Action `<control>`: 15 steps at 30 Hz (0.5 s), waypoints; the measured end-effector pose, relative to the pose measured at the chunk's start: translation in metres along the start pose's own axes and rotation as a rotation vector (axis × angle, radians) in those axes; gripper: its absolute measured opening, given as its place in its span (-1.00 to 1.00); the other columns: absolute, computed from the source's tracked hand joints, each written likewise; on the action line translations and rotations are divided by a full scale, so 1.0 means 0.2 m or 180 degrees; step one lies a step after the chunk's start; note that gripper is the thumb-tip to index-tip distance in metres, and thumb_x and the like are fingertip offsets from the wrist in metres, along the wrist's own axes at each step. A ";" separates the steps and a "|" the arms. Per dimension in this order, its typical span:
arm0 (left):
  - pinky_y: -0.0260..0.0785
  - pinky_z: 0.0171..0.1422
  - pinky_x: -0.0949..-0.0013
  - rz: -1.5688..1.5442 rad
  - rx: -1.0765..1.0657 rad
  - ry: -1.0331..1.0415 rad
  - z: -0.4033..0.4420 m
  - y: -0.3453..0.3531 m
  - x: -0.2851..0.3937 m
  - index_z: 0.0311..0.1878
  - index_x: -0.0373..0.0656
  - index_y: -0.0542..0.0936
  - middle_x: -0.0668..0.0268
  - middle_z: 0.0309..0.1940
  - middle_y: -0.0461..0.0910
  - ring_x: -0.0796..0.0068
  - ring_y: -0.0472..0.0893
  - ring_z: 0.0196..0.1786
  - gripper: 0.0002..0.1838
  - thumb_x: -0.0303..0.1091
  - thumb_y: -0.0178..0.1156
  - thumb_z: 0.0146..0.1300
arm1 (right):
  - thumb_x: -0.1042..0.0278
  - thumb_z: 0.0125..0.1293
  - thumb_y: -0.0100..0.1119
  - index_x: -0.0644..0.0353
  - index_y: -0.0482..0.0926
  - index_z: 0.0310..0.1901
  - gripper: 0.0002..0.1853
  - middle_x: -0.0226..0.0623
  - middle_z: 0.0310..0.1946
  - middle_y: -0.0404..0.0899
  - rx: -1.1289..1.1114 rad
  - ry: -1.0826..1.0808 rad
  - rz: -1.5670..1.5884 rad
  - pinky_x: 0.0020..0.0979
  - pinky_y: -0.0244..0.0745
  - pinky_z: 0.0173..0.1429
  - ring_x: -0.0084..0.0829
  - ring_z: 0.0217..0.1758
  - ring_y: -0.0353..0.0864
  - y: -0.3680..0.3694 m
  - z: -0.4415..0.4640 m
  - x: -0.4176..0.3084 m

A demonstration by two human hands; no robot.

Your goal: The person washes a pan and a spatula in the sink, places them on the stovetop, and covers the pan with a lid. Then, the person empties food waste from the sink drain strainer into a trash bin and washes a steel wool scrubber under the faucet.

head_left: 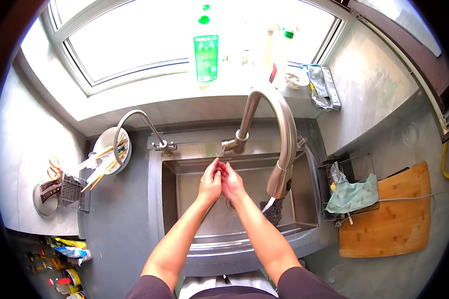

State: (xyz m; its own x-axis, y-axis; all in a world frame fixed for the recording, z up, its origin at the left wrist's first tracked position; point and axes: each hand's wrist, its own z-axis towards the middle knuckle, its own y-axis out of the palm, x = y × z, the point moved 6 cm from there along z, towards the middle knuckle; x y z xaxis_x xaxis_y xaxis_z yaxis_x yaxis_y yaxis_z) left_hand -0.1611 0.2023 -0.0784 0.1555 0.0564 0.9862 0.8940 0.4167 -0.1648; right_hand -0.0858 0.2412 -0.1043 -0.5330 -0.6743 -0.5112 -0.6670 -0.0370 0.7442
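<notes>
My left hand [210, 184] and my right hand [232, 183] are pressed together above the middle of the metal sink [189, 175]. Both have their fingers closed and partly curled, tips pointing toward the back wall. Whatever lies between the palms, if anything, is hidden. To the right of my hands arches a large pull-down faucet [284, 129]. From its head a thin stream of water [268, 204] runs down beside my right wrist, apart from it. A dark scrubbing pad [273, 213] lies on the sink floor by the stream.
A smaller curved tap [139, 113] stands at the sink's back left. Left of it, a white bowl [123, 167] holds chopsticks. A wire rack with a green cloth [354, 194] and a wooden cutting board [399, 219] are at right. A green bottle [206, 57] stands on the windowsill.
</notes>
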 end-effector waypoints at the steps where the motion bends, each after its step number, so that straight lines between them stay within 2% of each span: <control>1: 0.36 0.03 0.53 0.0044 0.0061 0.0206 0.04 -0.02 0.06 0.34 -0.24 0.24 0.22 0.02 0.51 0.60 0.49 -0.06 -0.50 -0.57 -0.12 0.30 | 0.07 0.45 -0.18 0.15 0.51 -0.02 -0.63 -0.42 -0.28 0.55 -0.0136 0.0051 0.0247 -0.43 0.45 -0.12 -0.50 -0.24 0.52 0.04 0.06 -0.02; 3: 0.32 0.13 0.50 -0.0327 0.0119 0.0302 0.11 -0.03 0.09 0.32 -0.30 0.26 0.23 -0.01 0.51 0.55 0.48 -0.02 -0.51 -0.59 -0.14 0.29 | 0.10 0.45 -0.17 0.21 0.52 -0.05 -0.64 -0.38 -0.27 0.55 -0.0403 0.0099 0.0659 -0.41 0.45 -0.07 -0.45 -0.21 0.53 0.08 0.17 -0.06; 4: 0.31 0.16 0.49 -0.0478 0.0083 0.0402 0.13 -0.02 0.09 0.31 -0.31 0.27 0.22 0.00 0.51 0.54 0.48 0.01 -0.52 -0.59 -0.14 0.30 | 0.17 0.44 -0.16 0.28 0.50 -0.10 -0.66 -0.28 -0.22 0.55 -0.0711 0.0329 0.0913 -0.37 0.44 0.05 -0.37 -0.15 0.51 0.09 0.19 -0.08; 7: 0.32 0.22 0.39 -0.0369 0.0038 0.0172 0.14 -0.04 0.05 0.24 -0.31 0.35 0.14 0.09 0.50 0.40 0.50 0.11 -0.56 -0.57 -0.07 0.27 | 0.19 0.43 -0.13 0.22 0.48 -0.18 -0.73 -0.36 -0.34 0.47 -0.1051 0.0382 0.1394 -0.39 0.41 -0.08 -0.42 -0.26 0.44 0.10 0.18 -0.10; 9: 0.31 0.21 0.42 -0.0321 -0.0086 -0.0030 0.09 -0.04 0.06 0.24 -0.33 0.34 0.18 0.07 0.50 0.45 0.49 0.09 -0.58 -0.55 -0.10 0.30 | 0.19 0.43 -0.11 0.18 0.46 -0.20 -0.76 -0.41 -0.40 0.42 -0.1246 0.0328 0.1537 -0.41 0.38 -0.15 -0.46 -0.30 0.39 0.10 0.14 -0.10; 12: 0.32 0.19 0.39 0.0294 -0.0044 -0.0319 0.01 -0.05 -0.09 0.20 -0.32 0.38 0.14 0.04 0.53 0.42 0.52 0.07 -0.62 -0.43 -0.06 0.34 | 0.19 0.42 -0.10 0.14 0.46 -0.16 -0.78 -0.45 -0.41 0.40 -0.0857 0.0111 0.1052 -0.46 0.33 -0.18 -0.50 -0.30 0.38 0.07 0.10 -0.10; 14: 0.33 0.19 0.37 0.0471 -0.0142 -0.0605 -0.06 -0.04 -0.19 0.19 -0.30 0.40 0.09 0.05 0.53 0.37 0.53 0.08 -0.62 -0.37 -0.04 0.35 | 0.14 0.40 -0.03 0.09 0.50 -0.18 -0.78 -0.52 -0.40 0.44 -0.0370 0.0015 0.0330 -0.51 0.32 -0.26 -0.58 -0.35 0.40 0.01 0.06 -0.08; 15: 0.33 0.20 0.30 0.0595 -0.0150 -0.0719 -0.10 -0.03 -0.27 0.17 -0.30 0.41 0.03 0.08 0.51 0.21 0.53 0.09 -0.57 -0.28 0.05 0.30 | 0.13 0.39 -0.01 0.09 0.51 -0.20 -0.78 -0.54 -0.41 0.45 -0.0066 0.0056 -0.0031 -0.53 0.31 -0.29 -0.61 -0.38 0.40 -0.06 0.03 -0.07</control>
State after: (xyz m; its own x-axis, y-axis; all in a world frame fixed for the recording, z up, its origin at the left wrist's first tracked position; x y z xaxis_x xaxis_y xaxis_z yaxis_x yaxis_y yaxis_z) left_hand -0.1669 0.1793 -0.1304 0.2265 0.3309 0.9161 0.8779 0.3379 -0.3391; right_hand -0.0736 0.2554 -0.1088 -0.5172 -0.6866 -0.5109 -0.6611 -0.0587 0.7480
